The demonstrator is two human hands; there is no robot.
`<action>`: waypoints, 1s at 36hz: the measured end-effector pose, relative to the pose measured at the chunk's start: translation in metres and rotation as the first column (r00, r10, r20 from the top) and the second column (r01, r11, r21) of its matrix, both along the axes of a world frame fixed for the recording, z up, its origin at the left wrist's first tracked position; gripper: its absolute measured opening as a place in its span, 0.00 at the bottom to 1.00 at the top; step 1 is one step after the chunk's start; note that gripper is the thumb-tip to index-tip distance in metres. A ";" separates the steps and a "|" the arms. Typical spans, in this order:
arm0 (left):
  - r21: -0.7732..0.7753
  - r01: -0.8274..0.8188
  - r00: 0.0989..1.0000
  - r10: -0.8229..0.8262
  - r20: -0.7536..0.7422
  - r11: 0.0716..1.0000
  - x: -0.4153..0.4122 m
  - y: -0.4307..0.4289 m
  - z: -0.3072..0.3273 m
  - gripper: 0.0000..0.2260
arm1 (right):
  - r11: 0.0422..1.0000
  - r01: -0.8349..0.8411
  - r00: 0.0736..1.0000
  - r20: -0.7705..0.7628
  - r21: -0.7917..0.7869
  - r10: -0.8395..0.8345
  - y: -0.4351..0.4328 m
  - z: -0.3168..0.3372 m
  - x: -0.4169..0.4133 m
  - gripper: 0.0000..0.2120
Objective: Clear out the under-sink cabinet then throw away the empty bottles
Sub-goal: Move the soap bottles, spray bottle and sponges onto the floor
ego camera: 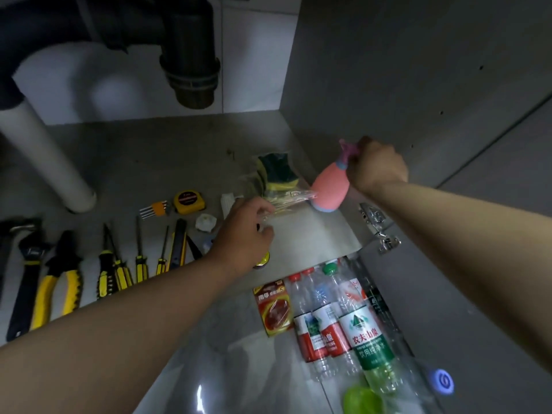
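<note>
while the right hand (378,167) grips the pink plastic spray bottle (330,188) by its neck, base slanting down-left at the cabinet floor's (313,231) right edge, the left hand's (243,231) fingers (264,209) pinch the clear packet of yellow-green sponges (276,174) just beside it, the packet running back from them; clear plastic water bottles (343,318) lie outside, in front.

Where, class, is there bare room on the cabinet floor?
Free: the back strip between white pipe and sponge pack; the lit patch between left hand and hinge. Crowded: the tool row at front left.
</note>
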State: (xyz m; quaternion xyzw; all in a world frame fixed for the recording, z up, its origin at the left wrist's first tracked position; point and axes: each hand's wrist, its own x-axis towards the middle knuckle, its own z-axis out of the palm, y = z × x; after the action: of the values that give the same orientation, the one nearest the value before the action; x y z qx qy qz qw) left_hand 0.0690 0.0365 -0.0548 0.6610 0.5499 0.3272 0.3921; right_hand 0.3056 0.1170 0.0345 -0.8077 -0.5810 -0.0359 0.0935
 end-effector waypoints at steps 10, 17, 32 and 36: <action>-0.102 0.165 0.972 -0.144 0.184 0.981 0.019 -0.026 0.028 0.43 | 0.913 -0.362 0.842 -0.353 0.190 0.408 -0.067 0.061 -0.038 0.16; -0.247 0.192 0.967 -0.140 0.212 0.950 -0.009 -0.062 0.028 0.40 | 0.897 -0.435 0.386 -0.883 0.080 0.266 -0.118 0.044 -0.064 0.12; -0.424 0.557 0.789 -0.614 0.002 0.714 -0.006 -0.155 -0.007 0.40 | 0.965 -0.261 0.456 -0.884 -0.026 0.100 -0.294 -0.118 -0.059 0.24; -0.458 0.550 0.710 -0.680 -0.185 0.698 -0.014 -0.147 -0.012 0.20 | 0.972 -0.221 0.606 -0.792 -0.077 0.075 -0.302 -0.158 -0.062 0.31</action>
State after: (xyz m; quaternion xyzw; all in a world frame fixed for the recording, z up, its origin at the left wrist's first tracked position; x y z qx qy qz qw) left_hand 0.0548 -0.1109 -0.0665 0.7677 0.4026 -0.0547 0.4955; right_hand 0.2436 -0.1852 -0.1232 -0.6958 -0.5476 0.3767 0.2722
